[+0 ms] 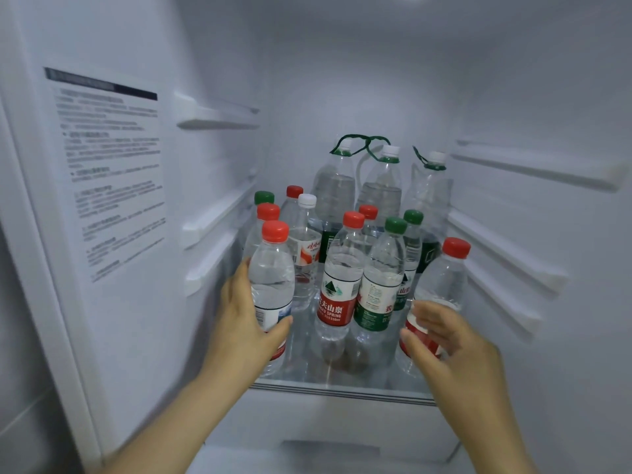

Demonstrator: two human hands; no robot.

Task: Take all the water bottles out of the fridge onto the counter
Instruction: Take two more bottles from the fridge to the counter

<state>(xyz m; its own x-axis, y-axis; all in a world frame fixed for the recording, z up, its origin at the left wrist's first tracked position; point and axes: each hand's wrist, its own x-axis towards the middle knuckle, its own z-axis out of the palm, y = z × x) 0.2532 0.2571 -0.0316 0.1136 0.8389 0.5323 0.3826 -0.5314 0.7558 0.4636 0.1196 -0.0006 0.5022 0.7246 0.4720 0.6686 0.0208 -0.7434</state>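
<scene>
Several water bottles stand on a glass fridge shelf (pixel 342 388). My left hand (pixel 244 323) is wrapped around the front left red-capped bottle (pixel 272 268). My right hand (pixel 451 343) is at the front right red-capped bottle (pixel 444 278), fingers spread and touching its red label, not closed around it. Between them stand a red-labelled bottle (pixel 337 285) and a green-labelled bottle (pixel 379 285). Three tall bottles with green cord handles, such as the left tall bottle (pixel 337 186), stand at the back. Smaller red-, green- and white-capped bottles fill the middle.
The fridge's white left wall carries a printed label sheet (pixel 109 172) and shelf rails (pixel 215 217). More rails (pixel 506 254) line the right wall. A drawer or lower compartment front (pixel 328 449) lies below the shelf edge.
</scene>
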